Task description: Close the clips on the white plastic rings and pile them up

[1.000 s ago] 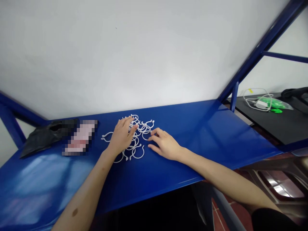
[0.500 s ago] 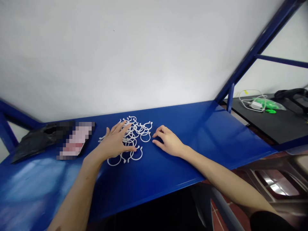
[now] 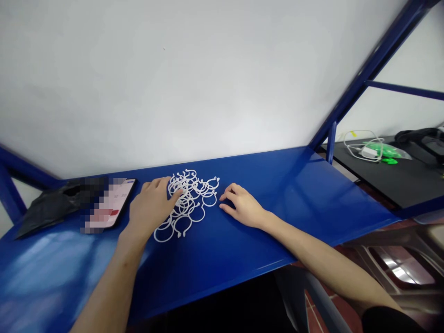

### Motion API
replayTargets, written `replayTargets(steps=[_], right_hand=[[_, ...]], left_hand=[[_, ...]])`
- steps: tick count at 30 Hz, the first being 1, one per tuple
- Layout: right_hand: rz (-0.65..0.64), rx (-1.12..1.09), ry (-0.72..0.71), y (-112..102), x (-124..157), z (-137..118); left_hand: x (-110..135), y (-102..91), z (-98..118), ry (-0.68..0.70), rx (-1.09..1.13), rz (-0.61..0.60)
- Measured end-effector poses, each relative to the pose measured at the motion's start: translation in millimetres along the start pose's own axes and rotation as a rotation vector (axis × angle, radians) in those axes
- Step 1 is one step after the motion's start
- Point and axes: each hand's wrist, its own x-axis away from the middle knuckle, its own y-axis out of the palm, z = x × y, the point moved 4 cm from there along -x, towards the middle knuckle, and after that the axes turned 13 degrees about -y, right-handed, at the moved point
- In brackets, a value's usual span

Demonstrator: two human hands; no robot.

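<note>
A loose pile of white shower curtain rings (image 3: 187,213), open hoops with small knobbed ends, lies on the blue tabletop (image 3: 222,259). My left hand (image 3: 151,203) is at the pile's left edge, palm down. Its thumb reaches over some of the rings, apart from the fingers, and nothing is held in it. Part of the pile is hidden behind this hand. To the right of the rings, my right hand (image 3: 243,206) rests on the table with its fingers loosely curved and apart, holding nothing.
Left of the pile lies a phone (image 3: 120,203) with a lit, partly blurred screen, beside a black plastic bag (image 3: 52,206). Blue metal posts (image 3: 331,138) frame the table against a white wall. On a black table (image 3: 388,180) at right are a white charger with cable (image 3: 368,151) and green items.
My left hand has moved left and drawn its fingers closer together, uncovering more rings. A ring at the near side has shifted slightly. My right hand stays put.
</note>
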Motion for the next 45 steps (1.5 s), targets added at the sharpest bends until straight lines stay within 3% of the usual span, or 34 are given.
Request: replayTargets(steps=[4,13,27,38,45], right_hand=[[-0.009,-0.007,0.006,0.8,0.3,0.8],[-0.026,-0.012,0.01,2.2,1.0,1.4],[-0.042,-0.01,0.018,2.5,1.0,0.6],[-0.032,-0.016,-0.001,1.7,0.9,-1.0],[0.116,-0.197,-0.052,-7.9,-0.7,-11.3]], left_hand=[[1.7,6.6,-3.2,-0.068,-0.043,-0.058],[-3.4,23.1,-0.4,-0.024,0.016,-0.105],[3.4,26.5,22.3,0.252,0.038,0.045],[7.0,12.1,29.4,0.251,0.192,0.15],[37.2,17.6,59.7,0.548,0.307,0.197]])
